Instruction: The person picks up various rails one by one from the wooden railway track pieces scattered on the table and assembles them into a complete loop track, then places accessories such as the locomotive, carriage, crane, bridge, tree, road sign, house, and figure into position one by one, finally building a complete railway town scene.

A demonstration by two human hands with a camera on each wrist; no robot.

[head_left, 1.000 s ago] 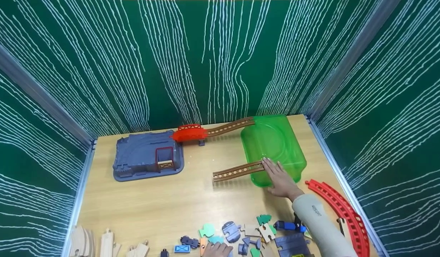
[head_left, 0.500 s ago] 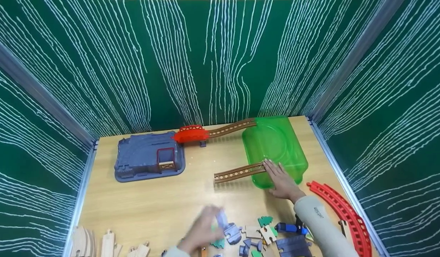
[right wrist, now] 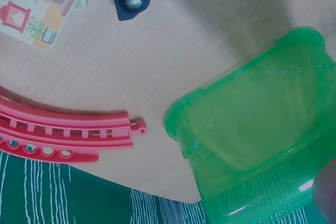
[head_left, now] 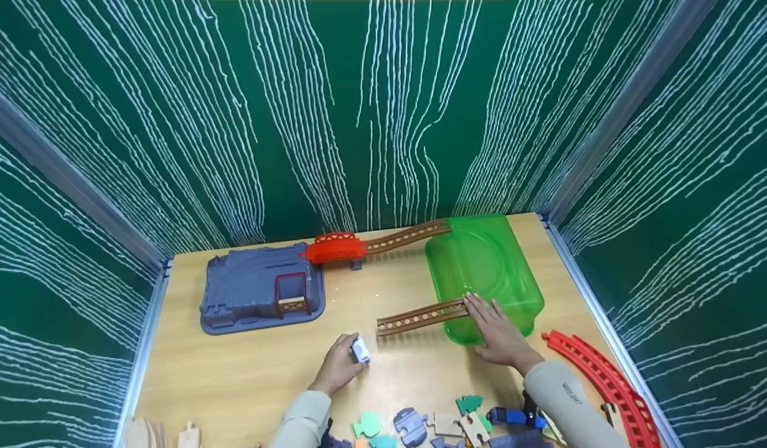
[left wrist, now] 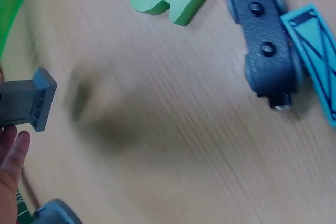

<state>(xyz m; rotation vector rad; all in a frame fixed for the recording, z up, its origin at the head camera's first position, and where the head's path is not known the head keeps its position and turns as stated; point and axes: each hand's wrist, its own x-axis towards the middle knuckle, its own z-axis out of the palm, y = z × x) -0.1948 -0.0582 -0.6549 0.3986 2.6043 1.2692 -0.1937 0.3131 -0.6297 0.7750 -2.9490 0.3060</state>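
Note:
In the head view my left hand (head_left: 338,367) pinches a small grey track support (head_left: 360,350) above the table, just left of the loose end of a brown track (head_left: 414,318). The left wrist view shows the same grey support, with its wider foot, at the left edge beside my fingertips (left wrist: 14,153). My right hand (head_left: 500,333) lies with straight fingers over the right end of that brown track, where it meets the green translucent box (head_left: 517,267). The track's left end stands off the table, its shadow below it.
A grey-blue plastic base (head_left: 246,283) stands at the back left, joined by a red bridge (head_left: 335,249) and a second brown track (head_left: 408,238) to the green box. Curved red tracks (head_left: 607,379) lie at the right. Loose pieces, including a green tree (head_left: 469,404) and blue engine (head_left: 507,417), lie in front.
My left hand has picked the grey support from the front pieces and carried it up and left, toward the brown track's free end. The right hand has stayed on the track.

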